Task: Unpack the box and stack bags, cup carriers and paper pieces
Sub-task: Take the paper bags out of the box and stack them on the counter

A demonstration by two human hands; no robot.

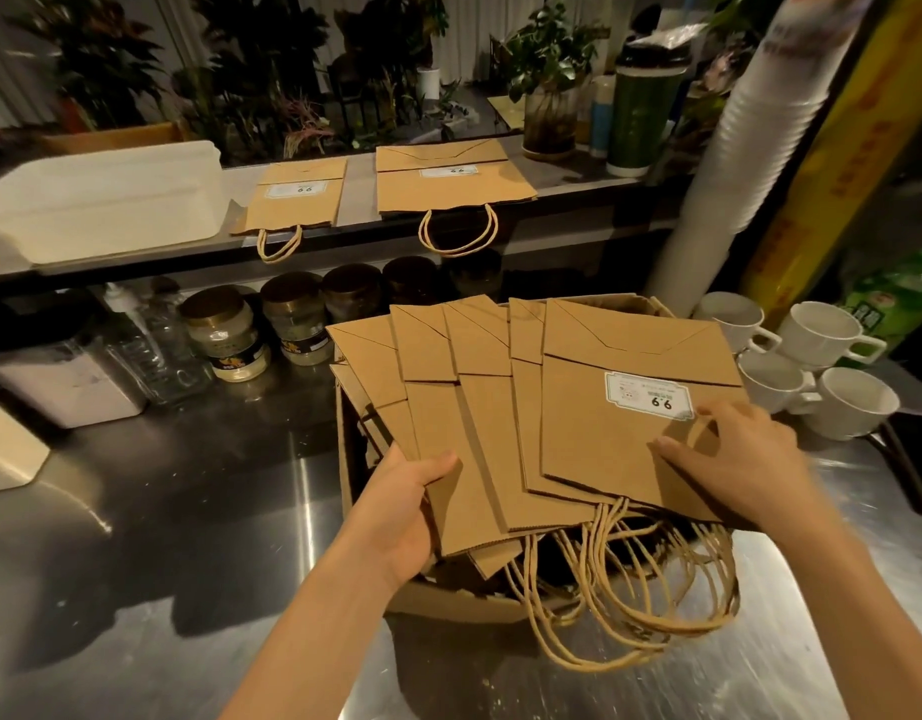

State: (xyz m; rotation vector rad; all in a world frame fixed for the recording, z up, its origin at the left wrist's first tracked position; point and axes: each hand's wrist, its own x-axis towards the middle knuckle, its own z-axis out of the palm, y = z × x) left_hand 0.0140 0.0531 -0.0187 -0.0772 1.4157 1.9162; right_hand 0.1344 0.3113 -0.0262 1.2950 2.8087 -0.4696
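Note:
A fan of several flat brown paper bags (pixel 479 418) with twisted rope handles is held above an open cardboard box (pixel 448 600) on the steel counter. My left hand (pixel 412 511) grips the fan's lower left edge, thumb on top. My right hand (pixel 734 454) pinches the topmost bag (pixel 620 407), the one with a white "99" label, at its right side. On the raised shelf behind lie a narrow stack of bags (pixel 298 200) and a wider stack of bags (pixel 448 179), handles hanging over the front edge. The inside of the box is mostly hidden.
White cups (pixel 812 366) stand right of the box, beside a tall stack of paper cups (pixel 750 148). Jars (pixel 230 335) line the counter's back under the shelf. A white tray (pixel 100 200) sits on the shelf's left. Plants and a green tumbler (pixel 646 101) stand behind.

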